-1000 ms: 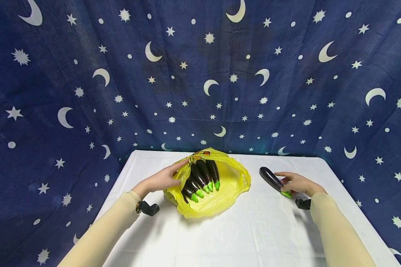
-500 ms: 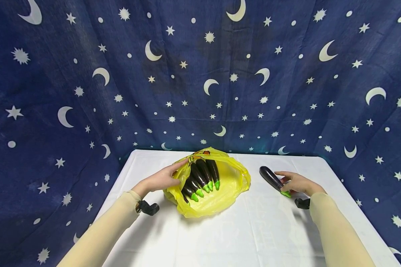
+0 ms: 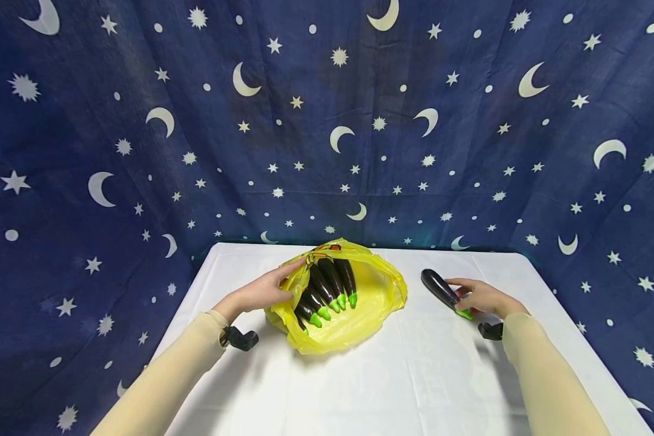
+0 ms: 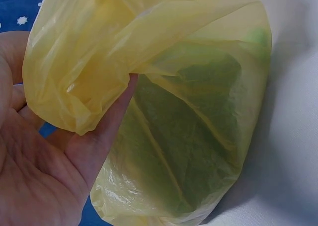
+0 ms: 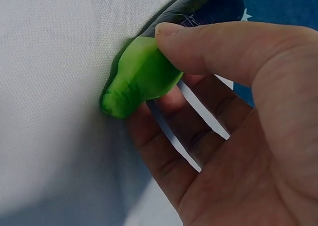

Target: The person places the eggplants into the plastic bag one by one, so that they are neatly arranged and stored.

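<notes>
In the head view, a yellow plastic bag (image 3: 373, 297) lies with its mouth toward me, left of the table's middle. Several dark purple eggplants (image 3: 332, 283) with green stem ends lie side by side inside it. My left hand (image 3: 261, 293) holds the bag's left rim; in the left wrist view a fold of the bag (image 4: 74, 72) passes between its thumb and fingers. Another eggplant (image 3: 438, 287) rests on the table to the right. My right hand (image 3: 485, 298) pinches it near its green cap (image 5: 141, 67), thumb on one side and fingers on the other.
A white cloth covers the table (image 3: 409, 387). Behind and at the sides hangs a dark blue curtain (image 3: 305, 145) with pale moons and stars. Black wrist cameras (image 3: 241, 339) are worn on both wrists, over cream sleeves (image 3: 180, 369).
</notes>
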Demonstrator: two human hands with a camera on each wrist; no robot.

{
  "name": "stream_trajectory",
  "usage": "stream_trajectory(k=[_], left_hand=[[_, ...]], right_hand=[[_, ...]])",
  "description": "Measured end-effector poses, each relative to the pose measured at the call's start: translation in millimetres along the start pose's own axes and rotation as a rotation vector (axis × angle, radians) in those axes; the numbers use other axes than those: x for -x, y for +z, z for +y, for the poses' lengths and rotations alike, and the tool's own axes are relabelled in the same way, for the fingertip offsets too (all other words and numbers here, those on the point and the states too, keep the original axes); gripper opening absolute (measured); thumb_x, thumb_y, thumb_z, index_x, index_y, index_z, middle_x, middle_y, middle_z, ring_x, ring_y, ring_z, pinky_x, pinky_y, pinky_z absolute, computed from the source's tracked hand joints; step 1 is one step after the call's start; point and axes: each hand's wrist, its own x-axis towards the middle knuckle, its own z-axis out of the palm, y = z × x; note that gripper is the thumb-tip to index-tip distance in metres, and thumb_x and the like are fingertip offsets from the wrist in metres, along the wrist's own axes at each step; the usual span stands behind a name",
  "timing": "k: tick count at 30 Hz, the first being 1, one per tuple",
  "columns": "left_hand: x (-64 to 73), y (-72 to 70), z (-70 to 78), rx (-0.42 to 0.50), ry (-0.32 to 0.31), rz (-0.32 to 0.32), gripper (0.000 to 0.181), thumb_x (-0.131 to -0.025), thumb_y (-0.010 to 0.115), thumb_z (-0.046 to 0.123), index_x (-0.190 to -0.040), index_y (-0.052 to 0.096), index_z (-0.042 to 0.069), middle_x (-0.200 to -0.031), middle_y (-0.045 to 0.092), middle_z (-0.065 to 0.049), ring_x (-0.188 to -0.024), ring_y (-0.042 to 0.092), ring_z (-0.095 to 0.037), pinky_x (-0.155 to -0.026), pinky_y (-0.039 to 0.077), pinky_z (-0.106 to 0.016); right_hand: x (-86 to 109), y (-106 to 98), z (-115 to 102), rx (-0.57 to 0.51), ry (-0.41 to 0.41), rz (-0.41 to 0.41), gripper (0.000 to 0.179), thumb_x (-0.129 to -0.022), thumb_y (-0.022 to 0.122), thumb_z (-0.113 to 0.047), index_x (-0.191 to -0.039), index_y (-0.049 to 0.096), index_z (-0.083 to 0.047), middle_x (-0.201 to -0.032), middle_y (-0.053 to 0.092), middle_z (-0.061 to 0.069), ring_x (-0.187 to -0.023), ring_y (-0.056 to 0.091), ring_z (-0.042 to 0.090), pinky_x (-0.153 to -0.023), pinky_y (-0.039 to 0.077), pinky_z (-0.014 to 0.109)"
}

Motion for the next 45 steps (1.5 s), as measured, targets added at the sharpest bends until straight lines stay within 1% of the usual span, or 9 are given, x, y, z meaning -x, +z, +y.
stream_trajectory(k=[4, 10, 13, 18, 21, 34, 38, 43, 45], left_hand=[[0.2, -0.3, -0.1, 0.007, 0.006, -0.004, 0.091, -0.085, 0.061, 0.002, -0.165, 0.025, 0.024, -0.168, 0.023, -0.003, -0.148, 0.027, -0.022, -0.115, 0.031, -0.043], [0.0, -0.1, 0.6, 0.006, 0.004, -0.007, 0.090, -0.085, 0.061, 0.002, -0.165, 0.025, 0.024, -0.169, 0.022, -0.003, -0.149, 0.025, -0.022, -0.116, 0.030, -0.044], [-0.2, 0.4, 1.0, 0.004, 0.004, -0.007, 0.090, -0.086, 0.061, 0.002, -0.165, 0.025, 0.024, -0.169, 0.022, -0.003, -0.150, 0.024, -0.022, -0.117, 0.030, -0.043], [-0.9, 1.7, 0.1, 0.000, 0.026, 0.004, 0.090, -0.084, 0.062, 0.001, -0.164, 0.026, 0.022, -0.167, 0.025, -0.007, -0.144, 0.033, -0.025, -0.112, 0.035, -0.045], [-0.7, 1.8, 0.1, -0.007, 0.025, 0.008, 0.091, -0.084, 0.062, 0.002, -0.164, 0.026, 0.023, -0.167, 0.026, -0.008, -0.142, 0.035, -0.025, -0.110, 0.037, -0.044], [-1.0, 1.4, -0.2, -0.012, 0.009, 0.006, 0.090, -0.084, 0.062, 0.002, -0.164, 0.026, 0.024, -0.168, 0.024, -0.004, -0.145, 0.031, -0.022, -0.112, 0.035, -0.042], [-0.7, 1.8, 0.0, -0.009, 0.010, 0.005, 0.090, -0.085, 0.062, 0.002, -0.164, 0.027, 0.024, -0.168, 0.024, -0.003, -0.147, 0.029, -0.021, -0.115, 0.032, -0.043], [-1.1, 1.5, 0.2, -0.009, 0.012, 0.004, 0.090, -0.084, 0.062, 0.002, -0.164, 0.026, 0.024, -0.168, 0.023, -0.003, -0.148, 0.027, -0.022, -0.116, 0.030, -0.044], [-1.7, 1.2, 0.3, -0.013, 0.012, 0.003, 0.090, -0.084, 0.062, 0.002, -0.164, 0.026, 0.024, -0.168, 0.023, -0.003, -0.148, 0.027, -0.022, -0.116, 0.031, -0.043]], right_hand=[[0.4, 0.7, -2.2, 0.009, -0.015, 0.000, 0.080, -0.083, 0.071, 0.002, -0.156, 0.037, 0.000, -0.122, 0.051, 0.025, -0.078, 0.054, 0.026, -0.064, 0.049, 0.037], [0.2, 2.2, -3.1, 0.016, -0.032, 0.001, 0.080, -0.083, 0.069, 0.004, -0.156, 0.037, 0.001, -0.122, 0.051, 0.026, -0.081, 0.053, 0.026, -0.063, 0.049, 0.037], [0.2, 3.1, -2.8, 0.009, -0.022, 0.005, 0.080, -0.083, 0.069, 0.005, -0.156, 0.037, 0.000, -0.123, 0.051, 0.026, -0.081, 0.052, 0.026, -0.063, 0.048, 0.037], [1.8, 4.6, -5.1, 0.028, -0.016, 0.006, 0.080, -0.083, 0.069, 0.006, -0.156, 0.036, 0.001, -0.119, 0.053, 0.025, -0.080, 0.053, 0.027, -0.064, 0.048, 0.039], [2.3, 4.6, -6.5, 0.041, -0.013, 0.005, 0.081, -0.082, 0.069, 0.007, -0.156, 0.036, 0.002, -0.117, 0.055, 0.024, -0.081, 0.053, 0.028, -0.065, 0.049, 0.040], [1.9, 4.4, -4.2, 0.046, -0.029, 0.006, 0.081, -0.083, 0.069, 0.005, -0.156, 0.036, 0.001, -0.120, 0.054, 0.026, -0.081, 0.053, 0.028, -0.063, 0.049, 0.040], [2.3, 5.7, -1.7, 0.051, -0.040, 0.018, 0.080, -0.083, 0.069, 0.003, -0.156, 0.037, 0.000, -0.120, 0.054, 0.024, -0.077, 0.053, 0.026, -0.063, 0.049, 0.039], [4.2, 6.8, -1.7, 0.041, -0.058, 0.027, 0.078, -0.087, 0.069, 0.001, -0.157, 0.036, -0.002, -0.127, 0.052, 0.025, -0.070, 0.051, 0.024, -0.062, 0.049, 0.037], [5.4, 6.1, -4.5, 0.029, -0.082, 0.027, 0.077, -0.088, 0.069, 0.000, -0.158, 0.035, -0.002, -0.130, 0.051, 0.027, -0.072, 0.053, 0.023, -0.063, 0.049, 0.037]])
